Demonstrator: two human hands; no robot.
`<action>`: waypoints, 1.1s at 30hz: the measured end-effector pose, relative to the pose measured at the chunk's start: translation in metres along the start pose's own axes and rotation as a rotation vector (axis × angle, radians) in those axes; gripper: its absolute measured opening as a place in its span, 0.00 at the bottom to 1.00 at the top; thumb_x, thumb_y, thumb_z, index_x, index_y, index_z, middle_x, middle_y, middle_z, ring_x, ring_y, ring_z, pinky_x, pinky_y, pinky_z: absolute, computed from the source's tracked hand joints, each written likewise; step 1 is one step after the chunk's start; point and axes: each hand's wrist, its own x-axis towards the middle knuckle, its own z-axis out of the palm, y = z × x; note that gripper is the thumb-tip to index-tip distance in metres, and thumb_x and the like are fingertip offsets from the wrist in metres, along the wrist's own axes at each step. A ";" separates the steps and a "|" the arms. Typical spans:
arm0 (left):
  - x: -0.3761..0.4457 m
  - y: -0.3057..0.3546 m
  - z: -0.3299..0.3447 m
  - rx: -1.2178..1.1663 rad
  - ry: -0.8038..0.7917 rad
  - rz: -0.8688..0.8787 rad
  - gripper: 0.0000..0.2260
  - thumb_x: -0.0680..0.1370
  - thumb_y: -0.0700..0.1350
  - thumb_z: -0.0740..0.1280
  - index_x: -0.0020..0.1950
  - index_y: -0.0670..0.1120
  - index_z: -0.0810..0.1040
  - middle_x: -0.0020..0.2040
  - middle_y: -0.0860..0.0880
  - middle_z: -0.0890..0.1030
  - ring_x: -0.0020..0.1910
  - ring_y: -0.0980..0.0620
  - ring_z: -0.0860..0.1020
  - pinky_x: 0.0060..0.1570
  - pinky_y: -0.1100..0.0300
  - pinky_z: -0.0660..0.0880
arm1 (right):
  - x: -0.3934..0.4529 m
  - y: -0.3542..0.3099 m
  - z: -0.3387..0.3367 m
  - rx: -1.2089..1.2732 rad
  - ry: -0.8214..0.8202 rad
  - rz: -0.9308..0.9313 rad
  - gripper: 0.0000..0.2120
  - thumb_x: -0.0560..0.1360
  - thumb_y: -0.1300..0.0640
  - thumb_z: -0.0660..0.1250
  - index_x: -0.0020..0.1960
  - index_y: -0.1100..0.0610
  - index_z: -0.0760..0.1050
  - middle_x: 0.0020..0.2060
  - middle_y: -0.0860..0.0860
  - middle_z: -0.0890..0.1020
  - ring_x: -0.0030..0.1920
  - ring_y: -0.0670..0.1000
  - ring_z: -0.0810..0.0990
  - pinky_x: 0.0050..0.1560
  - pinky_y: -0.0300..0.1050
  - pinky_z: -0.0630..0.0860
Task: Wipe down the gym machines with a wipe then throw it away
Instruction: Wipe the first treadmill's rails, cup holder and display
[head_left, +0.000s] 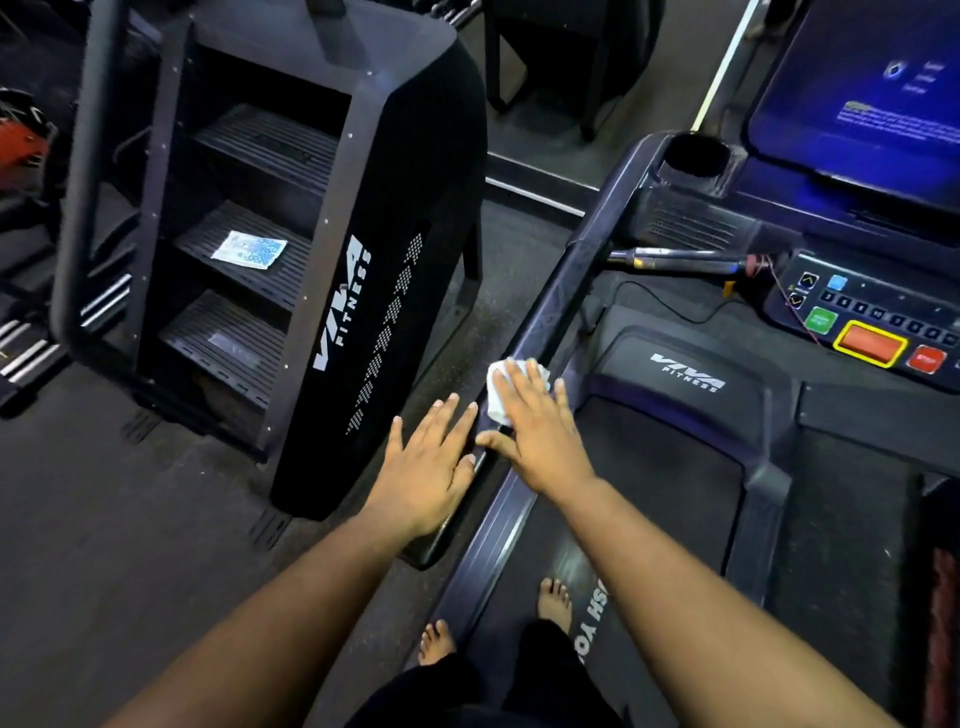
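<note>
Fingers straight, the right hand (535, 431) is pressing a crumpled white wipe (500, 389) onto the treadmill's left handrail (566, 306), whose long axis is running from near left to far right. Left hand (431, 462) is lying flat, fingers spread, on the rail's near end.

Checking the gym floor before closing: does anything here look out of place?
Yes. A small blue-and-white packet lies on the middle step of the stair climber, where feet go. A loose red wire dangles across the treadmill console.
</note>
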 end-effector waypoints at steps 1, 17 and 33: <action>0.005 0.002 0.000 -0.001 0.003 -0.011 0.29 0.86 0.58 0.48 0.84 0.56 0.41 0.84 0.54 0.41 0.82 0.55 0.40 0.79 0.37 0.42 | 0.008 0.007 -0.005 -0.036 -0.013 -0.002 0.46 0.75 0.26 0.50 0.83 0.53 0.48 0.83 0.49 0.46 0.81 0.51 0.39 0.80 0.63 0.43; 0.072 0.048 -0.013 -0.029 0.038 -0.111 0.29 0.85 0.56 0.49 0.84 0.54 0.41 0.84 0.53 0.41 0.82 0.56 0.40 0.79 0.38 0.40 | 0.067 0.079 -0.044 0.061 -0.067 -0.020 0.51 0.71 0.23 0.47 0.83 0.52 0.38 0.81 0.48 0.37 0.80 0.50 0.33 0.79 0.61 0.38; 0.116 0.064 -0.006 0.035 0.043 -0.124 0.31 0.85 0.57 0.51 0.84 0.56 0.38 0.83 0.54 0.38 0.79 0.58 0.35 0.80 0.39 0.42 | 0.105 0.089 -0.033 0.767 0.151 0.178 0.55 0.72 0.20 0.49 0.81 0.56 0.33 0.80 0.48 0.34 0.77 0.38 0.32 0.73 0.28 0.37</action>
